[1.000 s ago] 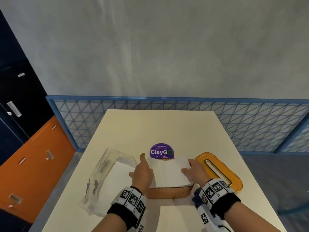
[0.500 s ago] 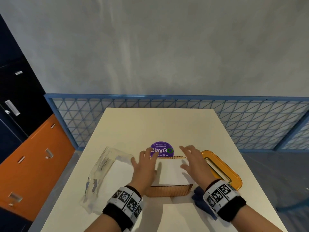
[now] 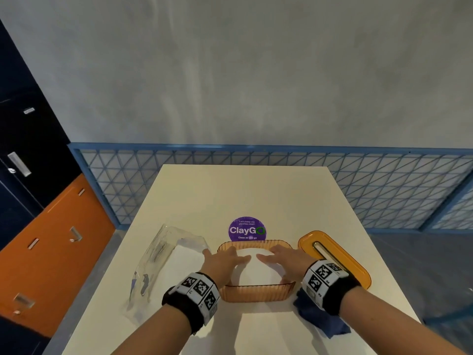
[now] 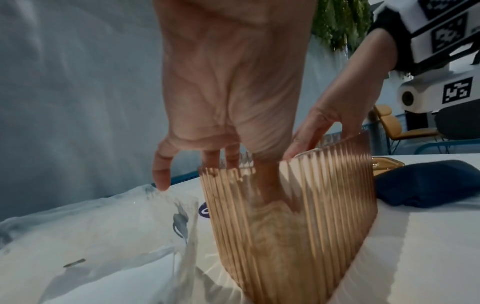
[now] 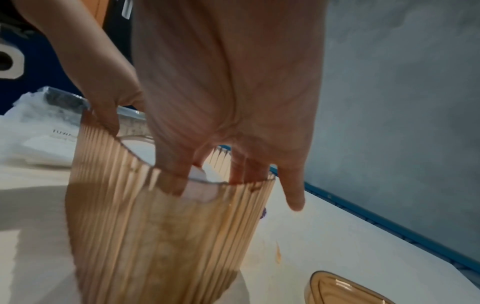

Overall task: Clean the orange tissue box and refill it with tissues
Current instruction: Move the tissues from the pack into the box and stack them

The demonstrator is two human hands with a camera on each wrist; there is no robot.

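Both flat, open hands, left and right, press the soft, light tissues beneath their palms into the stiff ribbed box, best steadied by its rim outside the fingertips.

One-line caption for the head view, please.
Both hands, left hand and right hand, press white tissues into the open orange tissue box; its lid lies alongside.

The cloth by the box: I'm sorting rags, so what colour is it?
Dark blue. The cloth shows best in the head view, near the right wrist.
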